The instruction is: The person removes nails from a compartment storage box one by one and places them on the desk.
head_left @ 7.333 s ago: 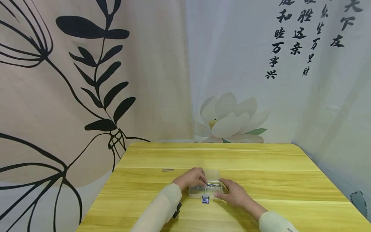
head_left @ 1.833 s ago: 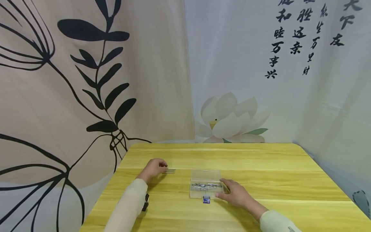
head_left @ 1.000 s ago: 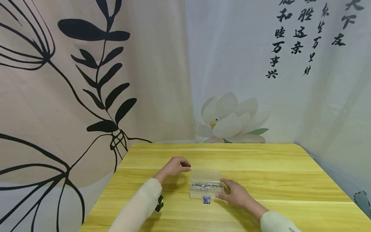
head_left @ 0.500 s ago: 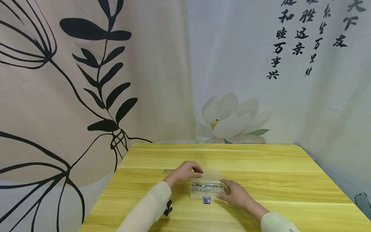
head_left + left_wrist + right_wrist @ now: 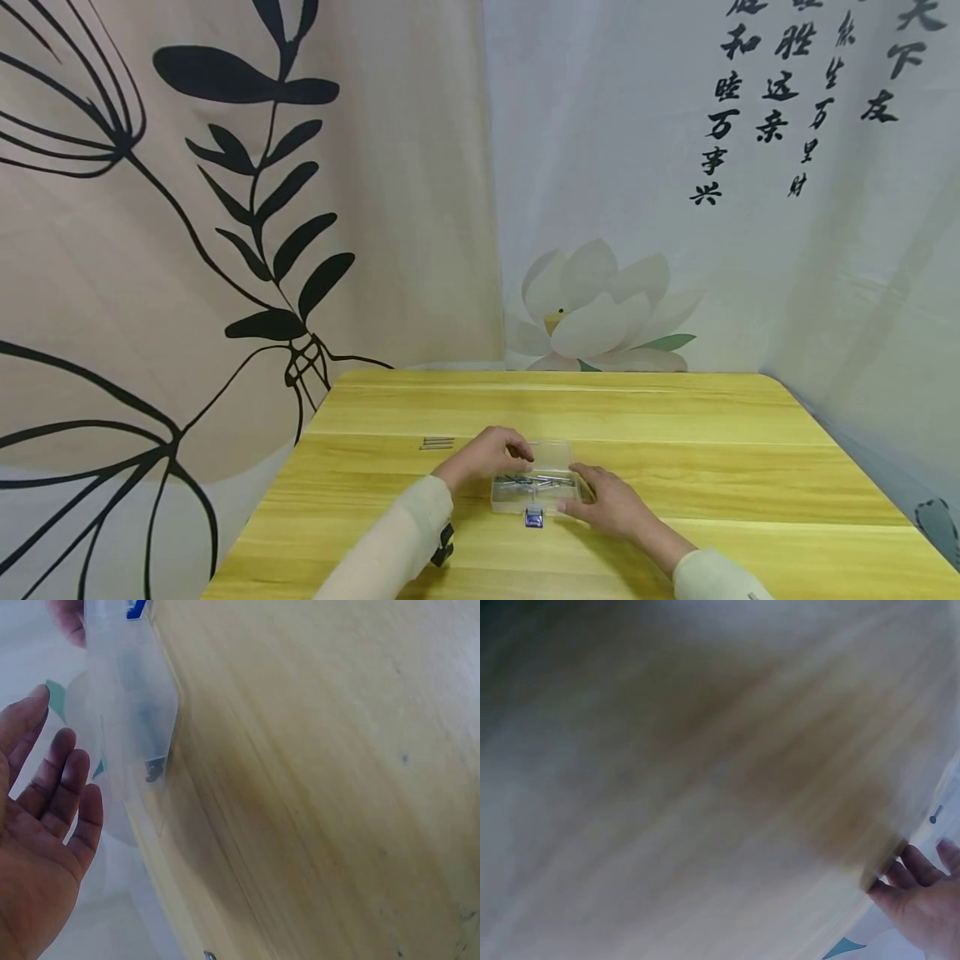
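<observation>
A clear plastic box (image 5: 510, 504) with a blue latch (image 5: 534, 518) stands on the table, its lid (image 5: 551, 454) raised at the back. Several thin metal nails (image 5: 551, 481) lie inside. My left hand (image 5: 487, 454) hovers over the box's left side, its fingers loosely bent. Nothing shows between those fingers in the left wrist view, where the left hand (image 5: 45, 840) is apart from the box (image 5: 142, 697). My right hand (image 5: 611, 502) holds the box's right end between thumb and fingers. More nails (image 5: 437, 443) lie side by side to the left of the box.
The wooden table (image 5: 675, 417) runs back to a curtain (image 5: 412, 208) printed with plants, a lotus and dark characters. A dark strapped device (image 5: 443, 546) sits at the left wrist.
My left hand was in the box, later at the nails on the left, and has since come back right to the box. The row of nails has grown. My right hand stays put.
</observation>
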{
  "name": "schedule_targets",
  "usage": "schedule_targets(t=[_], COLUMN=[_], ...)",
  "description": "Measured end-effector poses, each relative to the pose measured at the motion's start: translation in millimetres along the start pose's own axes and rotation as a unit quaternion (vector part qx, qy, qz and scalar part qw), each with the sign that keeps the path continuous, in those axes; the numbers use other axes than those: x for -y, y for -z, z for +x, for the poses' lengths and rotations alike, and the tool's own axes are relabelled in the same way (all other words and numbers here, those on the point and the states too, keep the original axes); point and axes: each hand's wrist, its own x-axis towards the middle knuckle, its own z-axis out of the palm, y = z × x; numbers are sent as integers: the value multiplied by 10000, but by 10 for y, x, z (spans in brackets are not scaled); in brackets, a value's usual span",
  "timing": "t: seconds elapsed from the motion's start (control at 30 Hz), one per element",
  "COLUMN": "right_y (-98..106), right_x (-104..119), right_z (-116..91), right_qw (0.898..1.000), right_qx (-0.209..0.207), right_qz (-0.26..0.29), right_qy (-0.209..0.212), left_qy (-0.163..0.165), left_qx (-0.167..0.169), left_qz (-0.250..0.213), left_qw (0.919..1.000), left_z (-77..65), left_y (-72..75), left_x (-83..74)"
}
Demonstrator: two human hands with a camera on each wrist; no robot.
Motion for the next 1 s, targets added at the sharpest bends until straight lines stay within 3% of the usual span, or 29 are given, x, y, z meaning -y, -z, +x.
schedule_targets(t=[0.4, 0.57, 0.8, 1.0], right_y=[6, 8, -2, 1], right_x=[0, 0, -9, -2], right_z=[-11, -11, -10, -12], right_qw=[10000, 10000, 10000, 10000], right_qx=[39, 16, 12, 25], right_qz=[50, 21, -35, 14], right_qy=[-1, 34, 40, 48], left_qy=[257, 315, 210, 344], left_qx=[18, 222, 337, 256], left_qz=[-71, -190, 6, 188], left_qw=[9996, 9991, 9992, 9989], left_z=[-33, -40, -48, -77], left_y=[20, 15, -4, -4], left_x=[114, 155, 187, 208])
